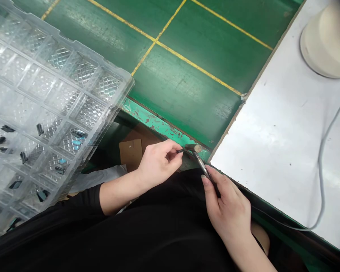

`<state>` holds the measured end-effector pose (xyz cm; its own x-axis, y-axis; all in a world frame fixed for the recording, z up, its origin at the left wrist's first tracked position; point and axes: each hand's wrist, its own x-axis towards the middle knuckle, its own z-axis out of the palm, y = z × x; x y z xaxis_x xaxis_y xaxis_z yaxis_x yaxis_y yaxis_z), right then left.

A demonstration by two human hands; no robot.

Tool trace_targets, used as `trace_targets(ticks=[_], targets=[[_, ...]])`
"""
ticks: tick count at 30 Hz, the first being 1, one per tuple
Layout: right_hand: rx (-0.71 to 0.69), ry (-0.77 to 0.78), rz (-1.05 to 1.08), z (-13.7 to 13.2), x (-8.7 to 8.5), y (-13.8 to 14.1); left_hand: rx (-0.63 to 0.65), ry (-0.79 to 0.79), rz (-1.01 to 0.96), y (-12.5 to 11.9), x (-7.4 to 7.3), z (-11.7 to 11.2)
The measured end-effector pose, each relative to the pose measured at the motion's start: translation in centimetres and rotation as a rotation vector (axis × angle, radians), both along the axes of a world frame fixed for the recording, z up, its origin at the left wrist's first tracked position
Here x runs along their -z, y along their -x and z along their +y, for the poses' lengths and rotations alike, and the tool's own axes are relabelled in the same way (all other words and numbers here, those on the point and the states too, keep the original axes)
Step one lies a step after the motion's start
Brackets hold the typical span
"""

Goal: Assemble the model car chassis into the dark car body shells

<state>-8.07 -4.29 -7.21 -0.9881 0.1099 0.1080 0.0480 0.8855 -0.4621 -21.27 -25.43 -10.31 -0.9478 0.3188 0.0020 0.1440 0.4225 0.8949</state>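
Observation:
My left hand (160, 162) is closed in a pinch on a small black part (180, 150), mostly hidden by the fingertips. Just to its right, my right hand (229, 202) is wrapped round a slim, shiny metal tool (201, 165) with a dark grip. The tool's upper end meets a short dark cylinder with a tan end face (197, 148); I cannot tell whether the two are joined. Both hands are over my lap, by the worn green table edge (161, 126). The black part and the tool's tip are close together; contact between them is unclear.
On the left lies a clear plastic tray (86, 88) with compartments, several holding small black parts (40, 129). A green mat (192, 53) with yellow lines covers the table. At right, a white board (274, 151) carries a round cream base (327, 45) and a grey cable (320, 162).

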Motion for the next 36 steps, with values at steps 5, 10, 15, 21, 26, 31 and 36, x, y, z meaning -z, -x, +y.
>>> trace_targets(ticks=[5,10,15,21,26,31,36], targets=[[-0.009,-0.031,0.039,-0.23,-0.1,0.05,0.021,-0.026,-0.012,0.49,-0.14,-0.01],[-0.017,-0.072,0.05,-0.28,-0.37,0.06,0.031,-0.024,-0.046,0.9,-0.4,-0.01],[-0.003,-0.093,0.09,-0.21,-0.48,0.16,0.033,-0.039,-0.035,1.04,-0.34,0.03],[-0.043,-0.106,0.048,-0.17,-0.86,0.42,0.043,-0.055,-0.012,1.06,-0.01,-0.14],[-0.028,-0.102,0.138,-0.17,-0.77,0.45,0.049,-0.062,0.002,1.09,0.08,-0.19],[-0.037,-0.129,0.109,-0.23,-0.78,0.31,0.048,-0.053,0.001,1.04,0.05,-0.2],[-0.05,-0.151,0.144,-0.28,-0.88,0.36,0.059,-0.056,0.014,1.01,0.1,-0.31]])
